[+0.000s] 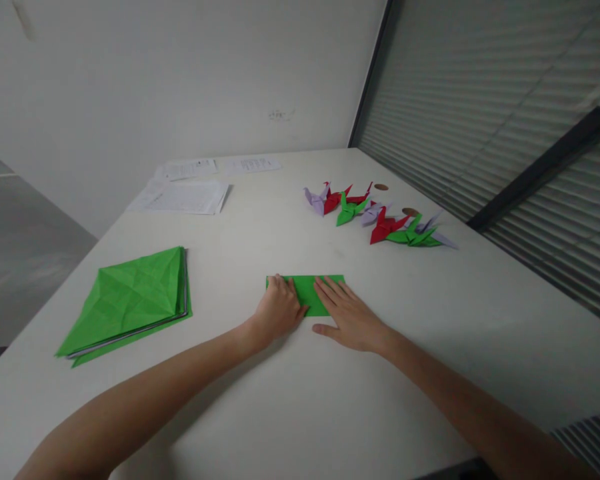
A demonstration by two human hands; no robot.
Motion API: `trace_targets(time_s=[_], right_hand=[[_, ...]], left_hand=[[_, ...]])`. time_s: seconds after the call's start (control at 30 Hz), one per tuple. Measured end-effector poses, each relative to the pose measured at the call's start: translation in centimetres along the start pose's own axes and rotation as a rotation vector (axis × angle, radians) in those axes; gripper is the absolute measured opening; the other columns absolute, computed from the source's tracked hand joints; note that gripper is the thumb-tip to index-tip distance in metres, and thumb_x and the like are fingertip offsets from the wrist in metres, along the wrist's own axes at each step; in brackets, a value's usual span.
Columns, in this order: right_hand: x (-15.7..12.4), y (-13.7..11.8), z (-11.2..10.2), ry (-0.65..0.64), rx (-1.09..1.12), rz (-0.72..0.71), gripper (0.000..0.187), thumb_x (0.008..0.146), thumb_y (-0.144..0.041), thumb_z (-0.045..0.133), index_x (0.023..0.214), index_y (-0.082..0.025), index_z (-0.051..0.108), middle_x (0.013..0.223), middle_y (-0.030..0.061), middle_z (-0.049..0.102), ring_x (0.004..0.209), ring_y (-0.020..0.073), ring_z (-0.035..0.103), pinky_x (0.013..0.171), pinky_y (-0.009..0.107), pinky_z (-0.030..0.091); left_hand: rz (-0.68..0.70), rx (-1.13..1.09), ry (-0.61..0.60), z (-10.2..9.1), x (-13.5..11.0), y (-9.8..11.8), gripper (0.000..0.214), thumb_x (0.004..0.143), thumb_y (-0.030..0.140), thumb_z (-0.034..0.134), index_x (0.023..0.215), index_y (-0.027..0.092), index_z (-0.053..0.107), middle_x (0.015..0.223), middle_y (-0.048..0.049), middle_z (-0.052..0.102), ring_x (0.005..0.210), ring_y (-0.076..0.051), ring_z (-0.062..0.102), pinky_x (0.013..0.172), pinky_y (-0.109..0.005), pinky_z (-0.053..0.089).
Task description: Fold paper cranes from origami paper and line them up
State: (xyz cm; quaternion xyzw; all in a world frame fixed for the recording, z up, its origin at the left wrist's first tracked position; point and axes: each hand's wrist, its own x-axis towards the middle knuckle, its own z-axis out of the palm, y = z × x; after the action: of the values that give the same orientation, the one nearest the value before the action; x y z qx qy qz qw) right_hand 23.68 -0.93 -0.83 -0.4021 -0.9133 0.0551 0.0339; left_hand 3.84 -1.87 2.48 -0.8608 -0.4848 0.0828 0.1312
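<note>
A folded green paper sheet (307,288) lies flat on the white table (290,400), in front of me. My left hand (277,308) presses on its left end with fingers curled together, fingertips at the far left corner. My right hand (349,313) lies flat on the paper's right half, fingers stretched out and slightly spread, thumb resting on the table below the sheet.
A stack of creased green paper squares (130,300) lies to the left. Several folded paper cranes (380,217) in red, green and lilac sit at the back right. White printed sheets (185,193) lie at the far side. A window with blinds (505,113) is on the right.
</note>
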Motion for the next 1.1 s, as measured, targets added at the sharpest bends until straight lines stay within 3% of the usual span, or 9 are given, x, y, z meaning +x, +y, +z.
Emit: trace_targets(time_s=[0.13,0.3,0.4,0.63,0.77,1.1], right_hand=[[-0.1,-0.1,-0.1,0.002,0.001,0.003,0.092,0.088,-0.073,0.029,0.154,-0.012,0.011,0.157,0.0156,0.023,0.146,0.0326,0.018,0.116,0.053,0.022],[0.0,-0.2,-0.2,-0.027,0.005,0.024,0.092,0.087,-0.074,0.028,0.153,-0.011,0.015,0.158,0.0152,0.020,0.146,0.0320,0.016,0.118,0.053,0.020],[0.0,-0.2,-0.2,-0.023,0.011,0.022,0.091,0.088,-0.072,0.029,0.154,-0.012,0.012,0.158,0.0149,0.020,0.146,0.0318,0.016,0.118,0.053,0.020],[-0.1,0.2,0.1,0.004,0.005,-0.007,0.092,0.088,-0.072,0.031,0.154,-0.014,0.003,0.158,0.0143,0.018,0.146,0.0319,0.016,0.117,0.053,0.021],[-0.2,0.3,0.3,0.020,-0.004,-0.020,0.092,0.088,-0.071,0.032,0.154,-0.016,-0.001,0.158,0.0138,0.018,0.146,0.0321,0.016,0.117,0.053,0.021],[-0.2,0.2,0.1,-0.001,-0.012,-0.012,0.091,0.089,-0.071,0.030,0.154,-0.015,0.000,0.158,0.0139,0.017,0.146,0.0323,0.015,0.117,0.054,0.021]], left_hand=[[-0.032,-0.097,0.057,0.9,-1.4,-0.6,0.062,0.096,0.046,0.036,0.130,-0.003,0.053,0.123,-0.0304,0.059,0.122,-0.042,0.048,0.096,-0.054,0.034],[-0.031,-0.248,0.150,2.1,-3.5,-2.8,0.052,0.097,0.044,0.038,0.142,0.018,0.044,0.140,-0.0186,0.050,0.130,-0.034,0.045,0.110,-0.060,0.023],[0.012,-0.318,0.157,3.0,-4.4,-4.1,0.050,0.099,0.042,0.032,0.146,0.024,0.037,0.148,-0.0137,0.042,0.138,-0.030,0.037,0.113,-0.061,0.019],[0.049,-0.411,0.027,5.0,-5.2,-6.7,0.053,0.100,0.038,0.030,0.152,0.029,0.021,0.156,-0.0066,0.029,0.146,-0.031,0.020,0.115,-0.060,0.014],[0.072,-0.418,0.014,5.4,-5.6,-8.0,0.058,0.098,0.039,0.035,0.152,0.031,0.015,0.157,-0.0047,0.027,0.146,-0.031,0.018,0.115,-0.060,0.012],[0.074,-0.438,0.060,4.7,-6.3,-7.7,0.060,0.097,0.041,0.038,0.152,0.027,0.020,0.157,-0.0073,0.028,0.146,-0.033,0.018,0.114,-0.062,0.013]])
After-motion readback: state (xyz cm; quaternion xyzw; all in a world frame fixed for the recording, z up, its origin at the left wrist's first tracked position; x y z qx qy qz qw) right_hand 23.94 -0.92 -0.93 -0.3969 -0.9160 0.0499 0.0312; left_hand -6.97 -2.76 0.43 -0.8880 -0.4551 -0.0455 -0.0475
